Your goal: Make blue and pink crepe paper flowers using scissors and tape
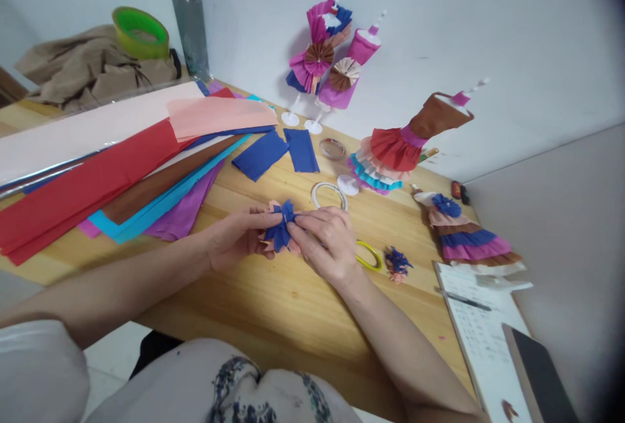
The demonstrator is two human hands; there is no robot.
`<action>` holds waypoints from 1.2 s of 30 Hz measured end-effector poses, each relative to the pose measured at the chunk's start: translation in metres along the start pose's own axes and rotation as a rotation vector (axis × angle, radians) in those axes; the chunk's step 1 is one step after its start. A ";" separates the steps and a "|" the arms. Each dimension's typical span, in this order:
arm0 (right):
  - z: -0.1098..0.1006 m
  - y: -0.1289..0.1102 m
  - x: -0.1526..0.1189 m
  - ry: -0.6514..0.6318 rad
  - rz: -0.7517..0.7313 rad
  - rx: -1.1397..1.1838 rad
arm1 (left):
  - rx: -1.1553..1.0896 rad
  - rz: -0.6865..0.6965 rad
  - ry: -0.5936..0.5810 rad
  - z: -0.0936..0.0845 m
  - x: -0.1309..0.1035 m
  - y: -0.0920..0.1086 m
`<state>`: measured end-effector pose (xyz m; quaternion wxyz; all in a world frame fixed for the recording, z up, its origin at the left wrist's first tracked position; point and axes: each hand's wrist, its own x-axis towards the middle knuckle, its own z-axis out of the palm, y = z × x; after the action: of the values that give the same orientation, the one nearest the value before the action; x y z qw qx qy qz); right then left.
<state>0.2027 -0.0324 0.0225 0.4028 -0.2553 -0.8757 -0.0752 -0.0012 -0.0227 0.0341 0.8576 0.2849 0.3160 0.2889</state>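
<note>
Between my two hands, just above the wooden table, is a paper flower (280, 233) with blue petals over pink ones. My left hand (244, 231) pinches its left side between thumb and fingers. From the right, the fingers of my right hand (326, 237) close on the flower's petals near its middle. Beyond my right hand lies a roll of white tape (313, 196), partly covered by the fingers. Yellow scissor handles (372, 255) show beside that hand, their blades hidden. A small heap of blue and pink paper scraps (398, 263) sits to their right.
Stacked coloured crepe paper (141, 169) covers the left side. Two blue paper pieces (301, 150) lie ahead. Small dress forms in paper dresses (390, 150) stand at the back, another dress (469, 234) lies right. A bottle (191, 26), notebook (476, 332) and phone-like dark object (540, 374) edge the table.
</note>
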 end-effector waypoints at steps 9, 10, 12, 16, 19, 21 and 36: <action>0.013 0.006 -0.006 0.070 0.010 -0.046 | -0.013 0.154 0.055 0.000 0.001 0.001; 0.013 0.006 -0.005 0.074 0.004 -0.054 | -0.017 0.160 0.059 0.001 0.001 0.001; 0.013 0.006 -0.004 0.078 0.007 -0.054 | -0.028 0.164 0.063 0.002 0.001 0.001; 0.013 0.007 -0.005 0.077 0.058 -0.028 | -0.026 0.188 0.074 0.002 0.002 0.000; 0.013 0.005 -0.004 0.136 0.118 0.026 | -0.005 0.215 0.085 0.000 0.002 0.000; 0.011 0.001 -0.001 0.180 0.207 0.063 | 0.009 0.231 0.087 -0.001 0.003 0.000; 0.014 -0.015 0.018 0.145 1.239 1.153 | 0.180 0.284 0.068 -0.002 0.008 -0.003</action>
<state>0.1754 -0.0339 0.0273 0.4934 -0.4381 -0.4510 0.6010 0.0030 -0.0188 0.0281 0.7678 0.3926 0.3260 0.3873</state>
